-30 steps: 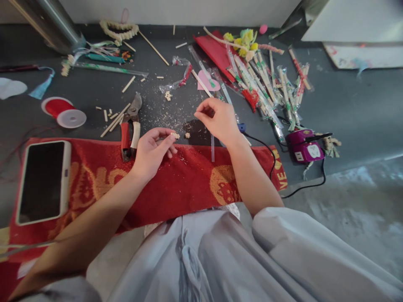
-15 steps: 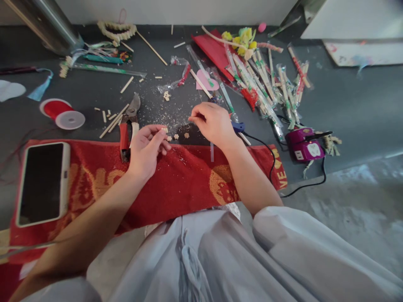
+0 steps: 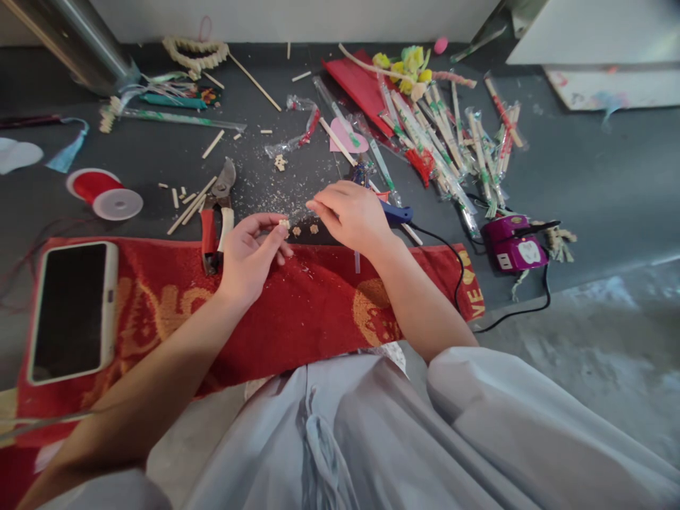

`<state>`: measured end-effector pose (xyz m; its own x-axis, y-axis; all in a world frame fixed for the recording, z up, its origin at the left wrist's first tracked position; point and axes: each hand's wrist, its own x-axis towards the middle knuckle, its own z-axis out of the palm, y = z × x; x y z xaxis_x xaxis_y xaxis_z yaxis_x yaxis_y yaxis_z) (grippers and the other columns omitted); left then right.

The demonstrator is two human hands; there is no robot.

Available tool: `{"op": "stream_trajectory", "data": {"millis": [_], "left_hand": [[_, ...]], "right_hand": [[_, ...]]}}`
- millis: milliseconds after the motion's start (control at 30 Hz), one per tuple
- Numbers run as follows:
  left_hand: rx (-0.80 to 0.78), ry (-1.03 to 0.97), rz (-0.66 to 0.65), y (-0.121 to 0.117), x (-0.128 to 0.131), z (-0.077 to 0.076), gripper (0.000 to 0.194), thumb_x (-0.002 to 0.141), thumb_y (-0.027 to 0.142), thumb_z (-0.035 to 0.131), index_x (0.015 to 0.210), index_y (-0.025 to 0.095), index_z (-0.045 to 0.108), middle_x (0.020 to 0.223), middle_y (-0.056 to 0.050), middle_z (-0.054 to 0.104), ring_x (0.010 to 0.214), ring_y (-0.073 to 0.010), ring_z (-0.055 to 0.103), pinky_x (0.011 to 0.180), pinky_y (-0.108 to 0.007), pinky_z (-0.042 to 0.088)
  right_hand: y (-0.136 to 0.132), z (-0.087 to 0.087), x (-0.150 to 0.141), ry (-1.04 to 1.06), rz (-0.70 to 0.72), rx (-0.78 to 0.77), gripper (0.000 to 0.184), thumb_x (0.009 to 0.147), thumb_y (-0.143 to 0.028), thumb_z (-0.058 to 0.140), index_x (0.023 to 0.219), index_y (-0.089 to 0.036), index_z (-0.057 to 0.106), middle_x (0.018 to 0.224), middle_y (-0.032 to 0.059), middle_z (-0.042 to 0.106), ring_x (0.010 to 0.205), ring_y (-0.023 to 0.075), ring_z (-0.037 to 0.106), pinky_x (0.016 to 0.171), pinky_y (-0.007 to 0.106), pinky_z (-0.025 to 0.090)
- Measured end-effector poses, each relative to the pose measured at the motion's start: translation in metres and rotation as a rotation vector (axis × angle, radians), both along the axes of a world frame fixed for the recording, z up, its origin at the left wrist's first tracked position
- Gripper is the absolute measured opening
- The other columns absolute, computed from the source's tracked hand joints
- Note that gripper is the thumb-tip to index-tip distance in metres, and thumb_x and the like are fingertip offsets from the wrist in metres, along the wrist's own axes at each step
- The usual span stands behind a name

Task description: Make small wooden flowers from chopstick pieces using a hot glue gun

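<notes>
My left hand [image 3: 248, 256] pinches a small pale flower-like cluster of short wooden stick pieces [image 3: 285, 224] between thumb and fingertips. To its right, my right hand [image 3: 355, 218] is closed, thumb against forefinger; whatever it holds, if anything, is too small to make out. Two similar clusters lie between the hands, one small wooden cluster [image 3: 314, 229] nearer the right. Behind the right wrist is a blue-handled glue gun [image 3: 397, 214], partly hidden by that hand. Pruning shears [image 3: 224, 185] with red and white handles rest beside my left hand.
A red towel [image 3: 308, 304] lines the table's front edge, with a phone [image 3: 69, 312] at left. A red thread spool [image 3: 98, 186] stands behind it. Wrapped chopsticks [image 3: 425, 134] pile up at back right, near a purple power socket [image 3: 514, 244]. Crumbs and cut sticks are scattered around.
My right hand has shifted slightly left and down, towards the cluster in my left hand. The left hand has moved a little right and turned the cluster slightly.
</notes>
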<state>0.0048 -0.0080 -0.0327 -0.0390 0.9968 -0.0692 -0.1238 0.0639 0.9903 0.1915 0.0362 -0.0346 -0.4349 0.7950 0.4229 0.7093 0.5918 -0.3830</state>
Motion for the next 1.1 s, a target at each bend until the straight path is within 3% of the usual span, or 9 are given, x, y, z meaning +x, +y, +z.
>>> {"op": "stream_trajectory", "data": {"millis": [167, 400, 700, 1100], "left_hand": [[0.070, 0.031, -0.028, -0.0008, -0.0008, -0.0045, 0.022, 0.075, 0.029, 0.079, 0.088, 0.016, 0.067, 0.070, 0.002, 0.065, 0.046, -0.0053, 0.058, 0.037, -0.015, 0.043], [0.111, 0.060, -0.067, -0.0013, -0.0020, -0.0069, 0.020, 0.079, 0.028, 0.076, 0.089, 0.015, 0.066, 0.073, 0.000, 0.066, 0.046, -0.0058, 0.059, 0.037, -0.016, 0.043], [0.065, 0.065, -0.086, -0.0015, -0.0024, -0.0078, 0.013, 0.080, 0.024, 0.073, 0.089, 0.015, 0.068, 0.068, 0.001, 0.067, 0.045, -0.0053, 0.057, 0.038, -0.015, 0.042], [-0.002, 0.071, -0.125, -0.0031, -0.0009, 0.0001, 0.013, 0.078, 0.023, 0.075, 0.085, 0.016, 0.067, 0.056, 0.002, 0.062, 0.043, -0.0075, 0.057, 0.038, -0.016, 0.042]], "right_hand": [[-0.0031, 0.0037, -0.0021, 0.109, 0.166, 0.091, 0.024, 0.098, -0.014, 0.042, 0.101, -0.017, 0.066, 0.097, 0.0071, 0.068, 0.094, 0.0181, 0.063, 0.086, 0.036, 0.051], [-0.0063, 0.0049, -0.0052, 0.185, 0.339, 0.065, 0.026, 0.095, -0.015, 0.053, 0.117, -0.019, 0.066, 0.102, 0.0062, 0.068, 0.095, 0.0154, 0.065, 0.083, 0.033, 0.056], [-0.0029, -0.0003, -0.0062, 0.247, 0.374, 0.153, 0.015, 0.093, -0.017, 0.061, 0.101, -0.017, 0.073, 0.091, 0.0040, 0.071, 0.085, 0.0128, 0.066, 0.077, 0.028, 0.055], [-0.0028, 0.0065, -0.0065, 0.259, 0.380, 0.018, 0.017, 0.095, -0.018, 0.055, 0.085, -0.017, 0.068, 0.084, 0.0024, 0.071, 0.083, 0.0131, 0.065, 0.079, 0.029, 0.051]]}}
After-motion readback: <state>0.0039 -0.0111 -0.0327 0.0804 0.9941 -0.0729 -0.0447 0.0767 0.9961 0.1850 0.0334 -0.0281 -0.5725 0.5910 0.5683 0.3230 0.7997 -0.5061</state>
